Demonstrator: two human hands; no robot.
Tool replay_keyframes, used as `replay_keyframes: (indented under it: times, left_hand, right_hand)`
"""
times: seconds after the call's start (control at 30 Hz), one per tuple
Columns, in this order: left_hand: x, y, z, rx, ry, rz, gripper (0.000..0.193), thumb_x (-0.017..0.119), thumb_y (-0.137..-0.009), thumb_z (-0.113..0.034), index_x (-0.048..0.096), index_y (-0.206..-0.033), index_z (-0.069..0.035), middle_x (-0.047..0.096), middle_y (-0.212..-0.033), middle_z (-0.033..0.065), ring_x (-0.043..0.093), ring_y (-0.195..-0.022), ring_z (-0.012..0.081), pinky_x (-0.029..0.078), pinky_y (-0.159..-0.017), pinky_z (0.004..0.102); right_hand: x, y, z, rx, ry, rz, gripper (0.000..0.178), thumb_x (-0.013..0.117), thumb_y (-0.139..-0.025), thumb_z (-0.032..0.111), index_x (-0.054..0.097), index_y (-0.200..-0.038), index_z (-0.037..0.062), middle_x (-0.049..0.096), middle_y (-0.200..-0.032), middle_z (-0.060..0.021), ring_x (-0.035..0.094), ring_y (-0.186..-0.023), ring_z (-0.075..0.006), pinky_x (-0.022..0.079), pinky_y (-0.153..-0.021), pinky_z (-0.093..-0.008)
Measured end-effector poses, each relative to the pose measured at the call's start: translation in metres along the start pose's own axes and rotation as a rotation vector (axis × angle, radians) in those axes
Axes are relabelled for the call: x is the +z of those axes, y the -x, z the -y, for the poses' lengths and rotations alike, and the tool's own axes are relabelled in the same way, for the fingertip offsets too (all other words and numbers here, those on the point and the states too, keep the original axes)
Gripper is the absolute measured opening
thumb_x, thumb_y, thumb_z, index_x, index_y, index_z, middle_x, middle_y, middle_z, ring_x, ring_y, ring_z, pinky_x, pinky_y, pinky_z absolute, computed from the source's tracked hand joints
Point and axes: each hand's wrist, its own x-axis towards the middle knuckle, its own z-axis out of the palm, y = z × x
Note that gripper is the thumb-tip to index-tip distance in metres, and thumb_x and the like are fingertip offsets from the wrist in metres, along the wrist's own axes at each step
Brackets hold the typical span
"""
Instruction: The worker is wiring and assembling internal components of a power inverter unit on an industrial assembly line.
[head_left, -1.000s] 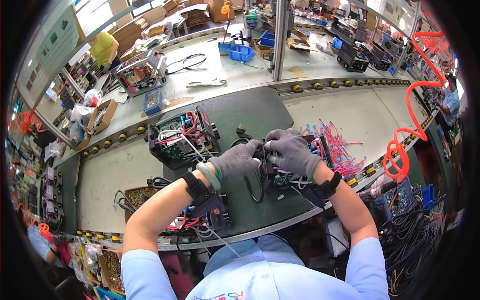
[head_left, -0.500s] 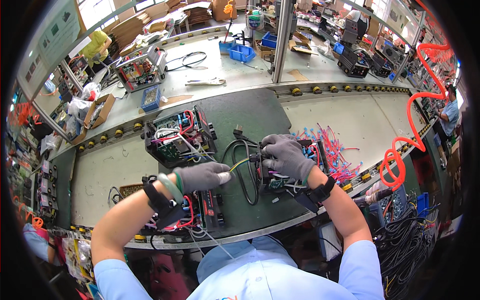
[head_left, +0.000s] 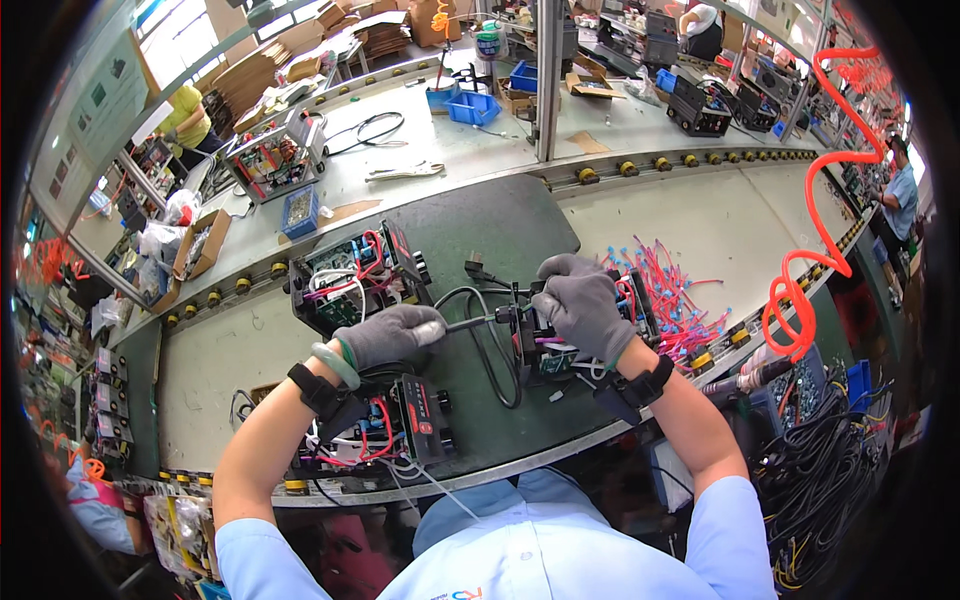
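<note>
My left hand, in a grey glove with pale fingertips, is closed on a black power cord. The cord runs right to the end panel of an open electronic unit, and its loop and plug lie on the dark green mat. Over the top of that unit, just inside the panel, my right hand has its gloved fingers curled together; what they pinch is hidden. Red and white wires show inside the unit. A second open unit stands behind my left hand, and a third nearer me.
Pink-red wires with blue ends lie in a heap right of the unit. An orange coiled air hose hangs at the right, above black cables. A metal post rises beyond the mat. Co-workers stand farther off.
The yellow-green wire that showed at my left fingertips is out of sight; the black cord's sheath now spans from them to the panel. My right fingers have curled in more.
</note>
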Motion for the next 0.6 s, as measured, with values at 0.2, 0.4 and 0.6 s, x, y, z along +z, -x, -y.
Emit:
replay_keyframes:
  times: [0.2,0.4,0.6]
  left_hand:
    - [0.007,-0.016,-0.022,0.043,-0.241,-0.188,0.034,0.052,-0.101,-0.029,0.065,-0.114,0.0,0.069,-0.099,0.0159,0.065,-0.097,0.0257,0.048,-0.091,0.0351]
    - [0.013,-0.039,-0.057,-0.033,-0.373,-0.14,0.036,0.053,-0.1,-0.031,0.065,-0.115,0.0,0.07,-0.1,0.0179,0.066,-0.098,0.0285,0.049,-0.091,0.0385]
    - [0.014,-0.047,-0.052,-0.001,-0.085,-0.027,0.044,0.053,-0.1,-0.035,0.061,-0.124,0.002,0.067,-0.113,0.0158,0.061,-0.109,0.0239,0.045,-0.099,0.0365]
  right_hand:
    - [-0.041,0.012,0.016,-0.035,0.439,0.024,0.021,0.07,-0.079,0.026,0.072,-0.073,0.0062,0.065,-0.112,-0.007,0.054,-0.113,-0.0245,0.033,-0.101,-0.045]
    - [-0.035,0.024,-0.02,0.173,0.072,-0.155,0.02,0.07,-0.081,0.023,0.07,-0.071,0.0054,0.07,-0.1,-0.0053,0.064,-0.097,-0.0227,0.034,-0.104,-0.0413]
    - [-0.043,0.023,-0.029,0.217,-0.227,-0.138,0.026,0.069,-0.084,0.022,0.066,-0.068,0.0013,0.073,-0.09,-0.006,0.066,-0.08,-0.0217,0.049,-0.075,-0.0341]
